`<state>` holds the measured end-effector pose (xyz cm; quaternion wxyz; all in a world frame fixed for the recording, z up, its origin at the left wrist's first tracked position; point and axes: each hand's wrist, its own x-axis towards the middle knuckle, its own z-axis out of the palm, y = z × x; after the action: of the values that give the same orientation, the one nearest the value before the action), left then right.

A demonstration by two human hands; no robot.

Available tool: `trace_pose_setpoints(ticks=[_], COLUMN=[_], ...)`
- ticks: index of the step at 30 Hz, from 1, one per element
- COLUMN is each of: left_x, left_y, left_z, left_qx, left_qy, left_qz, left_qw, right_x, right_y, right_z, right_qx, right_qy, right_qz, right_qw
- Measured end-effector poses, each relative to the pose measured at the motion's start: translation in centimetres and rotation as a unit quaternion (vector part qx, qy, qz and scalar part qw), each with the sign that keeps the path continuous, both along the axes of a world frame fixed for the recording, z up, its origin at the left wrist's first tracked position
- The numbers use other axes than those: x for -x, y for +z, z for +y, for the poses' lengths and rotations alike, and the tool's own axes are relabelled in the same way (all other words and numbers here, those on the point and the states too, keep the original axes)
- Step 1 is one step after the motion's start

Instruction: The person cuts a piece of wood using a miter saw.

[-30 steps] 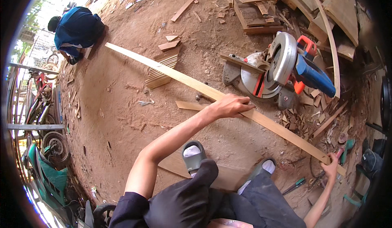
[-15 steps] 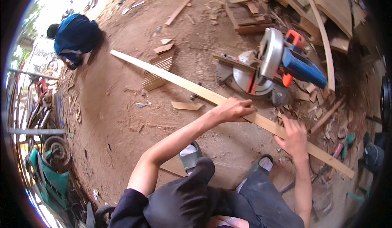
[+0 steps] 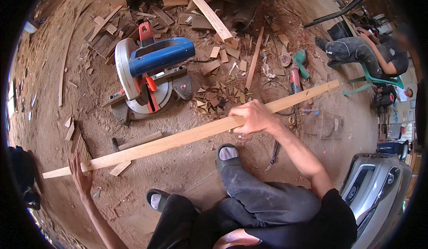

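A long, narrow wooden plank [image 3: 178,139] spans the space in front of my knees, its right end farther away than its left. My right hand [image 3: 253,117] is closed around it right of the middle, knuckles up. Close to the left end, my left hand [image 3: 81,177] lies against the plank with its fingers stretched out, not wrapped round it. Just beyond the plank stands a blue and silver mitre saw [image 3: 154,57] on the ground. A hammer [image 3: 115,144] lies partly hidden behind the plank.
Wood offcuts [image 3: 218,98] lie heaped beside the saw. A green and red power tool [image 3: 296,73] with a cord rests beyond the plank's right part. A person [image 3: 370,55] sits on a green chair at far right; a silver car bumper [image 3: 374,182] stands nearer.
My view has swung to the right. My left hand has moved from the plank's middle to near its left end. My right hand, previously with fingers raised, now grips the plank.
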<state>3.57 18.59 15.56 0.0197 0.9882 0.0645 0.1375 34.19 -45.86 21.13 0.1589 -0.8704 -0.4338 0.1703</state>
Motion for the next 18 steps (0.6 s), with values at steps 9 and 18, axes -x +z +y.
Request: trace_pose_setpoints(ticks=[9,18], left_x=[-0.9,-11.3], left_y=[0.7,-1.5], left_z=[-9.1,-27.4], left_qx=[0.197,0.252], left_qy=[-0.031,-0.108], left_qz=[0.063,0.07], left_qw=[0.978,0.959], right_x=[-6.0,-0.8], right_y=[-3.3,-2.2], right_z=[-13.6,-10.5], right_qx=[0.085,0.114], right_qy=[-0.041,-0.094], right_qz=[-0.168,-0.097], right_qw=[0.981,0.984])
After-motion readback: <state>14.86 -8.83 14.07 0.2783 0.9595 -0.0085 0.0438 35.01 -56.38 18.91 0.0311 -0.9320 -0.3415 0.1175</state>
